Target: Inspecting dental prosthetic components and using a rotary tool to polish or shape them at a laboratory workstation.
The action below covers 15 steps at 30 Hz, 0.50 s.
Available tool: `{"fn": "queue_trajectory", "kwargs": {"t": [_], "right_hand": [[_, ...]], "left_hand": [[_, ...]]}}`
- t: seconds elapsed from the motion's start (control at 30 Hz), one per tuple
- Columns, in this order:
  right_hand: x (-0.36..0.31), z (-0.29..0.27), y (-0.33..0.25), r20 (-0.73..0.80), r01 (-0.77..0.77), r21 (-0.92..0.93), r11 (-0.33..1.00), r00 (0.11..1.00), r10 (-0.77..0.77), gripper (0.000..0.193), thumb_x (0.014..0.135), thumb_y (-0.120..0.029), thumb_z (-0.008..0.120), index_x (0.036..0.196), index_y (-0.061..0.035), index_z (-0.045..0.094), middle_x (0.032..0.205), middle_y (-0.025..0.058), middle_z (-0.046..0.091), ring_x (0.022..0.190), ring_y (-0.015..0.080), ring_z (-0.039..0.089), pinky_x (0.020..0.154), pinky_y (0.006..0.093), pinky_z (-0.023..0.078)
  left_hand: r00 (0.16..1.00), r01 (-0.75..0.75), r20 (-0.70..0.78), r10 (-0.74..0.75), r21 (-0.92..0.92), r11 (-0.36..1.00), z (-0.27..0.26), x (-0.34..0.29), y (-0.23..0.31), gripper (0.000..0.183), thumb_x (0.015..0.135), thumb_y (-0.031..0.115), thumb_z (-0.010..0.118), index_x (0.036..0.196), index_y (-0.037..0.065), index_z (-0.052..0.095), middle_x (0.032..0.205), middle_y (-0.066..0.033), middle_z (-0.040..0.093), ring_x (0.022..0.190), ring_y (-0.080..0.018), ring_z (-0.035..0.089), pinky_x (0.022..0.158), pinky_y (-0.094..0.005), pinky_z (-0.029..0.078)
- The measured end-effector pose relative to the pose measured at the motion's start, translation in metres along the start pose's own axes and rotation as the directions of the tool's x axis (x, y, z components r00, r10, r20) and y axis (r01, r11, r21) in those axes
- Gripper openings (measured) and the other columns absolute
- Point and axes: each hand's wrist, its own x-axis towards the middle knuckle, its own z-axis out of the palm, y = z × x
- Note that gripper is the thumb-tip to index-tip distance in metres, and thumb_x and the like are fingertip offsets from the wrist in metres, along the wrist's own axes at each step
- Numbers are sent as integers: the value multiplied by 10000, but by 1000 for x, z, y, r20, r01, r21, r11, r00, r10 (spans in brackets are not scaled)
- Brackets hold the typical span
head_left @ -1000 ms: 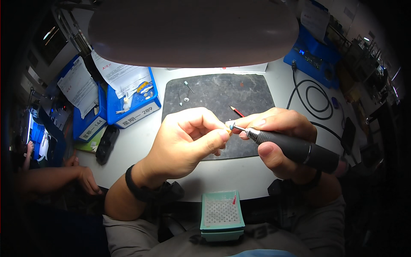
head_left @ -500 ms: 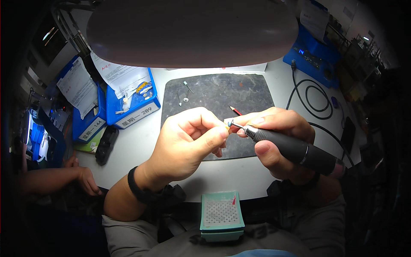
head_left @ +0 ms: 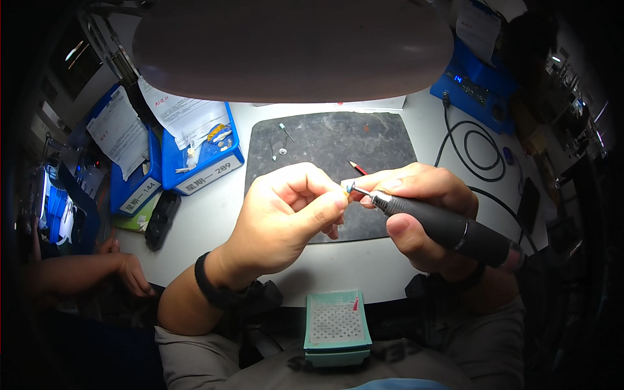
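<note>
My left hand (head_left: 276,218) is closed in a pinch, thumb against forefinger. A small yellowish piece (head_left: 345,193) shows at the fingertips; the fingers hide most of it. My right hand (head_left: 429,201) grips a dark rotary handpiece (head_left: 448,229), slanted with its tip up and left. The bit at its end carries a small blue-grey polishing wheel (head_left: 351,186), which is at or against the pinched piece. The fingertips of both hands come close together above the dark mat (head_left: 312,136).
Loose bits (head_left: 286,132) and a red pencil (head_left: 358,168) lie on the mat. Blue bins (head_left: 201,175) with papers stand left, near another person's hand (head_left: 134,275). A blue control unit (head_left: 471,91) and coiled cable (head_left: 478,177) sit right. A lamp (head_left: 292,52) hangs overhead; a green perforated tray (head_left: 338,351) is in front.
Hands, handpiece and pinched piece stay almost in place. At the far upper right, a dark shape has come into view.
</note>
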Motion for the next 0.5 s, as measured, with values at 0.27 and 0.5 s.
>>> {"fn": "queue_trajectory", "kwargs": {"t": [0.27, 0.5], "right_hand": [[2, 0, -1, 6, 4, -1, 1000, 1000, -4, 274, 849, -44, 739, 1089, 28, 627, 984, 216, 738, 906, 262, 750, 809, 354, 606], [2, 2, -1, -7, -13, 0, 1000, 1000, 13, 265, 830, -27, 723, 1069, 33, 626, 943, 218, 739, 865, 254, 753, 770, 348, 609]], "left_hand": [[1000, 4, -3, -4, 3, 1000, 1, 0, 1, 106, 974, 94, 677, 966, -9, 650, 863, -70, 682, 762, -115, 657, 707, -260, 564], [1000, 27, -6, -27, 40, 999, -1, 0, 4, 101, 967, 85, 687, 948, -7, 651, 845, -62, 684, 743, -106, 653, 682, -253, 551]]}}
